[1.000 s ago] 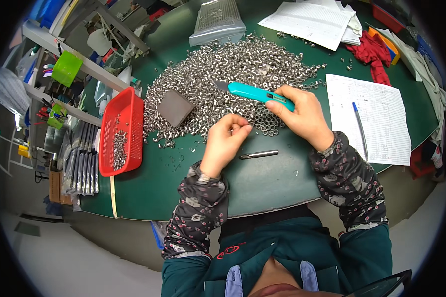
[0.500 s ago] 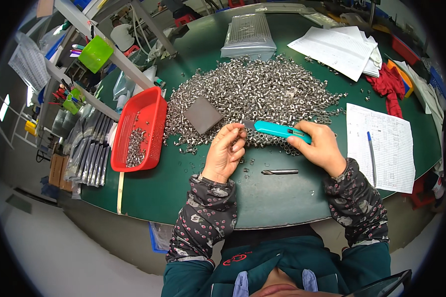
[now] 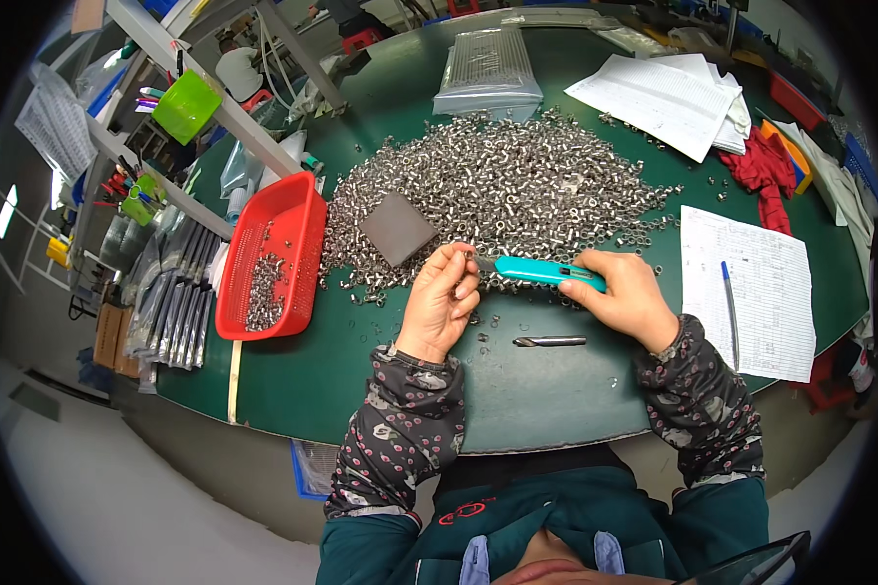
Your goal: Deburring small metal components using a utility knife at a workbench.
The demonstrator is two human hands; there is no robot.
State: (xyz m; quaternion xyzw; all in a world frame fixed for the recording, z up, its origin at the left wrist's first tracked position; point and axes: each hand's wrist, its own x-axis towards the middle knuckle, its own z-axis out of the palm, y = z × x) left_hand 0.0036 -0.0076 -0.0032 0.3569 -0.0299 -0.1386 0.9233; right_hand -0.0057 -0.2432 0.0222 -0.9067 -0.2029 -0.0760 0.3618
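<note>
My right hand (image 3: pixel 626 297) grips a teal utility knife (image 3: pixel 536 270), its blade pointing left toward the fingertips of my left hand (image 3: pixel 445 302). Thumb and forefinger of that left hand are pinched together at the blade's tip; whatever small piece they hold is too hidden to name. Just beyond both hands spreads a large heap of small shiny metal rings (image 3: pixel 517 180). A dark square block (image 3: pixel 398 229) lies on the heap's near left side. Below the knife, a metal drill bit or end mill (image 3: pixel 550 341) rests on the green table (image 3: pixel 556 400), with a few loose rings close by.
Left of the heap stands a red perforated basket (image 3: pixel 307 263) holding some rings. A printed sheet (image 3: pixel 780 302) with a blue pen (image 3: pixel 730 312) lies at right. Farther back are stacked papers (image 3: pixel 643 97), a red cloth (image 3: pixel 762 175) and a clear plastic bag (image 3: pixel 487 73).
The knife has tilted slightly and shifted a little down and left with my right hand. My left hand stays nearly in place, still pinched at the blade's tip.
</note>
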